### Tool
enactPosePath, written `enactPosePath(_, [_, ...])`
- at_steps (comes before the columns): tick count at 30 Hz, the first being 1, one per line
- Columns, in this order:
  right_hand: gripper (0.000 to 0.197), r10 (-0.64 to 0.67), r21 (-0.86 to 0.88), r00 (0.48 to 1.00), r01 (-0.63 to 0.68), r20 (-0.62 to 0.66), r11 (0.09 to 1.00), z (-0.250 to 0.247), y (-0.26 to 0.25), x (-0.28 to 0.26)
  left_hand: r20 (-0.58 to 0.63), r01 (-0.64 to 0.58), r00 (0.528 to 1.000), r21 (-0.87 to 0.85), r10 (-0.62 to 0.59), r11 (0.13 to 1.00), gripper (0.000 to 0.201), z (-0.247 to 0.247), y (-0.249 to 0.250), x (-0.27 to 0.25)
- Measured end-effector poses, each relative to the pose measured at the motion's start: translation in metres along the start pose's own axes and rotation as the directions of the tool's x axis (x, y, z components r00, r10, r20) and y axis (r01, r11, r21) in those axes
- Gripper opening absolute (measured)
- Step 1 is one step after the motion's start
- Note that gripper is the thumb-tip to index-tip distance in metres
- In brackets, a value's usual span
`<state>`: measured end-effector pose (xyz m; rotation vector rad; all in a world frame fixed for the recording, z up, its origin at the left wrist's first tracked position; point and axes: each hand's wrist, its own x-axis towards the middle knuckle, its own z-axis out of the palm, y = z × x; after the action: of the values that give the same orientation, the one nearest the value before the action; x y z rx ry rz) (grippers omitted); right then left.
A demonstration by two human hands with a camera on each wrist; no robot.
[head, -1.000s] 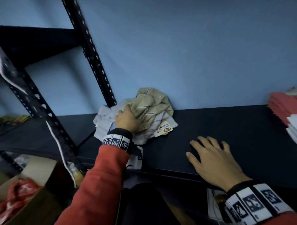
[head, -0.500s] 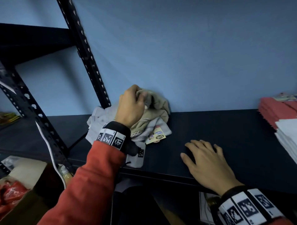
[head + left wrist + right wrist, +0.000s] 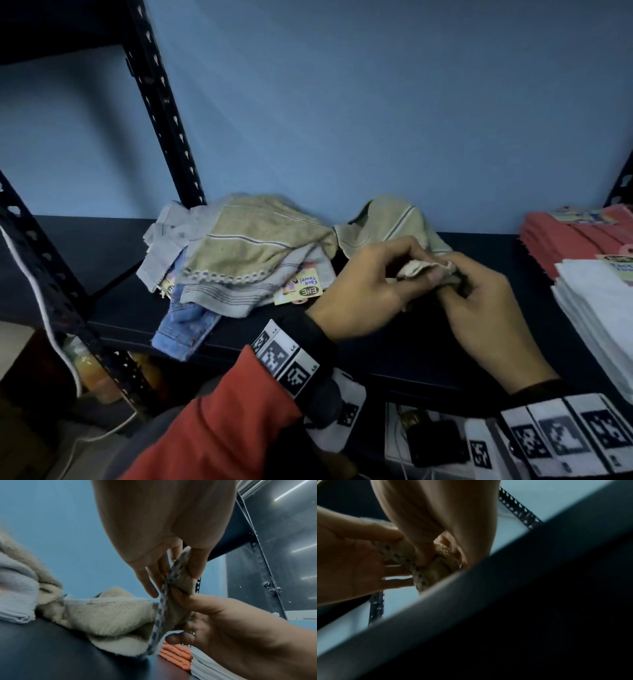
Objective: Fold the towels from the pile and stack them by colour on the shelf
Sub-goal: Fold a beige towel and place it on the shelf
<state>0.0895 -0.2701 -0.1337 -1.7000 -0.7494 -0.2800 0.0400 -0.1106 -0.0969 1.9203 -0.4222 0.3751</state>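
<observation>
From the head view I read "ENE Face Towel" on a tag (image 3: 301,290) in the pile (image 3: 246,260); my left hand (image 3: 359,291) and right hand (image 3: 486,301) pinch a beige towel (image 3: 394,219) above the shelf (image 3: 394,342). My left wrist view shows its checkered hem clamped between both thumbs and fingers. My right wrist view shows both hands closed on it.

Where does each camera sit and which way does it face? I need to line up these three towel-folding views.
Head: worn on the head, looking forward and down at the shelf; shows both forearms, left hand and right hand pinching a beige towel.
Left wrist: looks along the left hand toward the right hand, red stack and white stack.
Right wrist: low by the shelf edge, looking up at both hands.
Shared: all show both hands on the beige towel.
</observation>
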Motion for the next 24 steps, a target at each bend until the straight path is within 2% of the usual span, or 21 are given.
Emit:
enactPosePath(2, [0.023, 0.003, -0.019, 1.000, -0.002, 0.030, 1.000, -0.008, -0.003, 0.002, -0.062, 0.007, 0.998, 0.012, -0.007, 1.000, 0.013, -0.005, -0.002, -0.001])
enactPosePath(5, [0.010, 0.112, -0.054, 0.988, -0.107, 0.106, 0.993, -0.020, -0.002, 0.001, -0.105, 0.043, 0.994, 0.021, -0.041, 0.999, 0.011, -0.013, -0.009, -0.007])
enactPosePath(9, [0.018, 0.213, -0.003, 0.935, -0.221, 0.282, 0.975, -0.029, -0.013, -0.008, -0.056, 0.066, 0.996, -0.034, -0.068, 0.997, 0.008, -0.015, -0.011, -0.015])
enactPosePath(13, [0.020, 0.200, 0.024, 0.967, -0.206, 0.158, 0.978, -0.026, -0.011, -0.010, -0.108, 0.076, 0.991, -0.055, -0.081, 0.996, 0.020, -0.016, -0.007, -0.014])
enactPosePath(15, [0.030, 0.130, -0.111, 0.987, -0.119, 0.099, 0.987, -0.024, -0.003, -0.009, -0.093, 0.056, 0.995, 0.087, -0.048, 0.995, 0.022, -0.016, -0.008, -0.015])
enactPosePath(18, [0.035, 0.074, -0.295, 0.993, -0.044, 0.092, 0.955, -0.025, 0.002, -0.009, -0.024, 0.014, 1.000, 0.322, -0.007, 0.947, 0.020, -0.015, -0.009, -0.020])
enactPosePath(20, [0.037, 0.113, -0.312, 0.988, -0.074, 0.109, 0.947, -0.029, 0.004, -0.010, -0.020, 0.015, 1.000, 0.346, -0.008, 0.938, 0.013, -0.018, -0.009, -0.021])
enactPosePath(22, [0.035, 0.177, -0.288, 0.974, -0.131, 0.140, 0.949, -0.032, 0.004, -0.013, -0.097, 0.046, 0.995, 0.337, -0.014, 0.941, 0.009, -0.026, -0.009, -0.019])
enactPosePath(24, [0.034, 0.238, -0.249, 0.956, -0.191, 0.172, 0.949, -0.028, 0.002, -0.018, -0.197, 0.092, 0.980, 0.256, -0.041, 0.962, 0.012, -0.034, -0.007, -0.018])
